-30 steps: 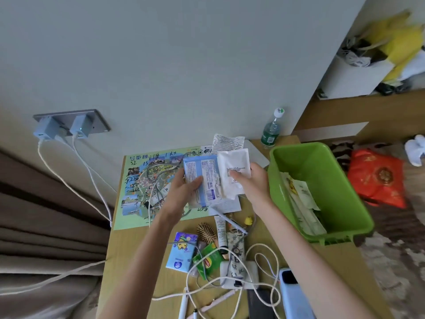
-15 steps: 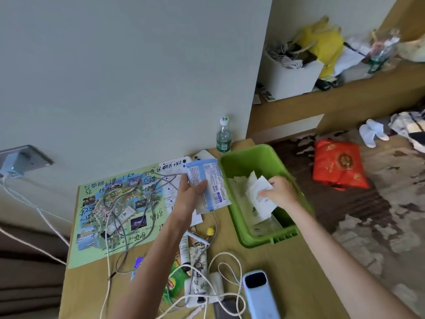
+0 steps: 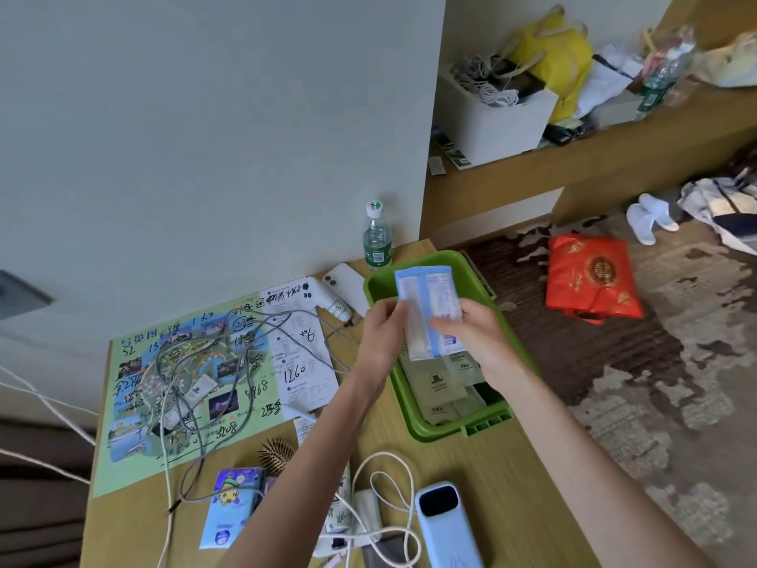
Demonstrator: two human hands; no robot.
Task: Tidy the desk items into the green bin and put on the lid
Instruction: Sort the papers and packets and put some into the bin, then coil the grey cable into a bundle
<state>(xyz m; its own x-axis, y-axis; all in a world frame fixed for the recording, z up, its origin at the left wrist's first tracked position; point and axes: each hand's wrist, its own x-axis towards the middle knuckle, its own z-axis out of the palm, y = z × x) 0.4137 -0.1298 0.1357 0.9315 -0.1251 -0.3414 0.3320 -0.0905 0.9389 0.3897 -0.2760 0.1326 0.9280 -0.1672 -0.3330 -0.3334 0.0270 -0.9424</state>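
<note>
Both hands over green bin (image 3: 487, 425); left hand (image 3: 383, 336) and right hand (image 3: 477, 342) fingers pinching blue-white packet (image 3: 426, 307); paper sachets (image 3: 442, 383) inside bin.

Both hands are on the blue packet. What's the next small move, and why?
Probably lower the blue packet and let it go into the green bin. The left hand and right hand both pinch it over the open bin, where other sachets already lie.
</note>
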